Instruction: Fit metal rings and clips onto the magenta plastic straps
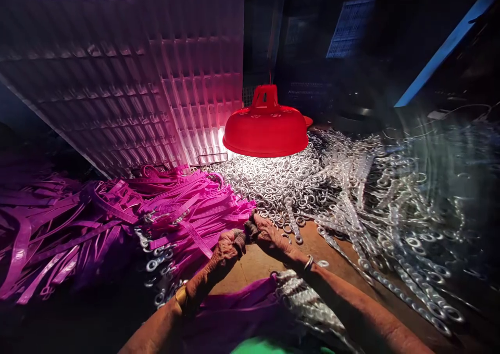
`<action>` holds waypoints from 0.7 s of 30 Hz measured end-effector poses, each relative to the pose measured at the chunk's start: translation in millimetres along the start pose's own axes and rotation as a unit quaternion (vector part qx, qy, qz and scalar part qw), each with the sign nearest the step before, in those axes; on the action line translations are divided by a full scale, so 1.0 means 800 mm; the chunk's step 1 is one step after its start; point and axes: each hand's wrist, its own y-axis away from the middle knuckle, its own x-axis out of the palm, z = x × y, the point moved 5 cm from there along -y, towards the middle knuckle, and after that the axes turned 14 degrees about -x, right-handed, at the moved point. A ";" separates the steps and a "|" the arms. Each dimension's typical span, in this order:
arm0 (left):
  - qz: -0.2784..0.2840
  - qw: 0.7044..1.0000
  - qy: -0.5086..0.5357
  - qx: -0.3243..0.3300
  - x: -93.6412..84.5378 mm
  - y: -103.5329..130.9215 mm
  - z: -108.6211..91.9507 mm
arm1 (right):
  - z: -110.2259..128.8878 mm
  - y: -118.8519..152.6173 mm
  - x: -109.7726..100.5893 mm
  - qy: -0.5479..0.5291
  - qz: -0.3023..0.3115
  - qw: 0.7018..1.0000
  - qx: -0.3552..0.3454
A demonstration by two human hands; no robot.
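My left hand (230,247) and my right hand (269,234) meet over the brown work surface, with dark wraps on their fingertips. Both are closed in a pinch, and what lies between the fingers is too small or hidden to make out. Just beyond them are the ends of a heap of bright pink straps (203,208), which the right fingertips seem to touch. Close behind my right hand lies a large pile of silvery metal rings (269,182). Below my wrists, more purple straps (242,302) lie beside a bundle of silvery chains (308,302).
A red lamp (265,130) hangs low above the rings, lighting them. A pale ribbed panel (195,67) leans behind the straps. Linked metal chains (363,229) spread across the right side, and darker purple straps (47,229) fill the left. The background is dark.
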 end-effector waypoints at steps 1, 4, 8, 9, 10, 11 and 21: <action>0.012 1.000 0.001 0.003 -0.001 0.001 -0.002 | 0.005 -0.002 -0.003 -0.001 0.012 1.000 -0.017; 0.058 0.998 0.037 -0.002 -0.007 0.011 -0.016 | 0.036 -0.003 -0.016 -0.013 0.065 0.995 -0.080; 0.063 0.990 0.036 -0.122 -0.012 0.039 -0.030 | 0.087 0.025 -0.028 -0.038 0.125 0.989 -0.063; 0.068 0.986 0.016 -0.149 -0.010 0.047 -0.031 | 0.098 0.037 -0.027 -0.044 0.139 0.988 -0.049; 0.079 0.983 -0.006 -0.162 -0.007 0.057 -0.031 | 0.108 0.051 -0.023 -0.047 0.151 0.987 -0.041; 0.093 0.981 -0.024 -0.166 -0.003 0.066 -0.029 | 0.117 0.064 -0.019 -0.044 0.159 0.986 -0.039; 0.169 0.959 0.090 -0.208 0.047 0.145 0.012 | 0.142 0.147 0.014 -0.093 0.180 0.979 0.023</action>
